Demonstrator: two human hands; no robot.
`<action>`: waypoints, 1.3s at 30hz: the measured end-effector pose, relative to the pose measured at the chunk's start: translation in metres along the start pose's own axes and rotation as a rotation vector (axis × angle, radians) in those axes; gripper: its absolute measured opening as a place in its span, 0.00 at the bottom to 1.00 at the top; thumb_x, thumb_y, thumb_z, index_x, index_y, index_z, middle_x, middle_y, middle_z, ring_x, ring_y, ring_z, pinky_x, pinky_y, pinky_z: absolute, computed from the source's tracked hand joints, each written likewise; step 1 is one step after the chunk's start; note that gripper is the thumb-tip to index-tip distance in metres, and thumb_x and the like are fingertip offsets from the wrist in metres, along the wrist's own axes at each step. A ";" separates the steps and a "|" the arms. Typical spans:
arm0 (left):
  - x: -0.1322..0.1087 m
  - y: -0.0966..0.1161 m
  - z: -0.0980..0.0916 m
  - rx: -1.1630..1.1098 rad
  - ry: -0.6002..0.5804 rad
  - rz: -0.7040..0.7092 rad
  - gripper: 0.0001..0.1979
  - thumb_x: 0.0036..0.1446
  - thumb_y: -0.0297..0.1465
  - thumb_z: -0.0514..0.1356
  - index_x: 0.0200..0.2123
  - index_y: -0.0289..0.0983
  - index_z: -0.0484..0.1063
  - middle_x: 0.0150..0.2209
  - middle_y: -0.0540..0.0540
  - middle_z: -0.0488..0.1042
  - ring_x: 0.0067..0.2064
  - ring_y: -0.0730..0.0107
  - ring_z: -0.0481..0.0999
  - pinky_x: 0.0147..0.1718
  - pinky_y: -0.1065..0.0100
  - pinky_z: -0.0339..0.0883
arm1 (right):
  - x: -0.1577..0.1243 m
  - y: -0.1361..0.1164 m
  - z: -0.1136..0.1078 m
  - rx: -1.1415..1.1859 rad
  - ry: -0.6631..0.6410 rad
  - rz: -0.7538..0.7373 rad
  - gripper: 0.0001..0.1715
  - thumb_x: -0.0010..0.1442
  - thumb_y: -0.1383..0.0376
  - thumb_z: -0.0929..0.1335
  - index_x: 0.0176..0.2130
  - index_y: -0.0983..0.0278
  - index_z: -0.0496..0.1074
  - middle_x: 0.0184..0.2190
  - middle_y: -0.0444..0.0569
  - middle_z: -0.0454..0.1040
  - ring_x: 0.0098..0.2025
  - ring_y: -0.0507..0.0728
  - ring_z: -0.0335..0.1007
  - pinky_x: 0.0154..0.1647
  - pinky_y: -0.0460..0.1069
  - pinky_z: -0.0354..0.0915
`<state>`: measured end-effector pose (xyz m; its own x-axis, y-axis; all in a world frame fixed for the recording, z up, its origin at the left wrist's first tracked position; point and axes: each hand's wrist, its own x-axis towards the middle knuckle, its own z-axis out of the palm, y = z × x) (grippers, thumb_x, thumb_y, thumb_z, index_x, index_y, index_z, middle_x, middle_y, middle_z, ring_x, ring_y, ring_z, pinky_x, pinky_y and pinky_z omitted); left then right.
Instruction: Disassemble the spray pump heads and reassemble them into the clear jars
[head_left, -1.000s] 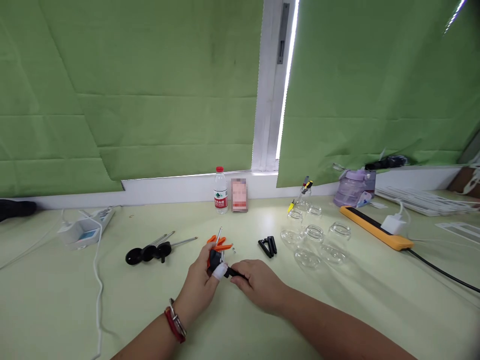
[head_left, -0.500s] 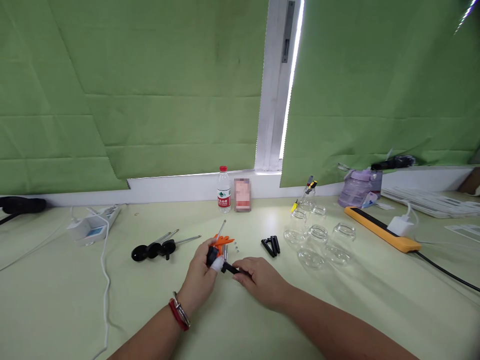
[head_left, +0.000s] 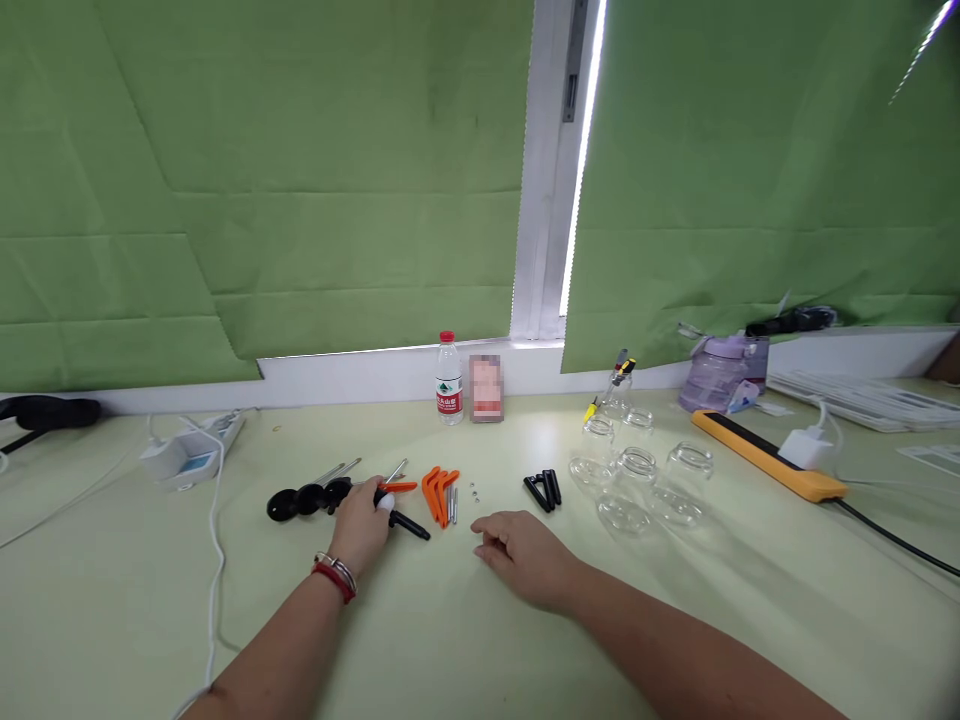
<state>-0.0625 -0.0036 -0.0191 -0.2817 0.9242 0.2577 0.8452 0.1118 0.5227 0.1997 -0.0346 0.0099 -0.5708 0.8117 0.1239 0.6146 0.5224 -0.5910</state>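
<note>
My left hand (head_left: 363, 525) is closed around a black part. Its black handle (head_left: 411, 525) sticks out toward the right, and a thin metal rod (head_left: 397, 470) shows beyond the fingers. Beside it an orange strip (head_left: 399, 486) juts out; whether it belongs to the held part I cannot tell. Just left of this hand lie black round-capped pieces with metal rods (head_left: 310, 498), partly hidden by it. My right hand (head_left: 521, 550) rests over the table with thumb and forefinger apart, holding nothing. Between the hands lie bent orange pieces (head_left: 433, 492), metal pins (head_left: 452, 505) and tiny nuts (head_left: 474, 492).
Black handles (head_left: 543, 490) lie right of centre, near several clear glass jars (head_left: 636, 490). Yellow-and-black screwdrivers (head_left: 622, 373) stand in one jar. A water bottle (head_left: 448, 382) stands at the back. An orange power strip (head_left: 769, 455) is at right, a white cable (head_left: 214, 560) at left.
My left hand has moved left with the black part, away from my right hand. My right hand has let go of the black handle and stays nearly in place.
</note>
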 end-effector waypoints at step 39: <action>0.009 -0.020 -0.030 0.484 -0.010 0.000 0.20 0.43 0.24 0.53 0.42 0.35 0.70 0.44 0.36 0.71 0.49 0.50 0.68 0.45 0.54 0.52 | 0.087 -0.011 0.021 -0.033 0.041 0.283 0.08 0.56 0.64 0.64 0.30 0.64 0.71 0.30 0.49 0.74 0.30 0.54 0.69 0.25 0.46 0.55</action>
<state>-0.0953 -0.0088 -0.0023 -0.2793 0.9273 0.2491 0.9601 0.2666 0.0840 0.1324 0.0248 0.0104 -0.3519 0.9360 -0.0101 0.7645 0.2811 -0.5802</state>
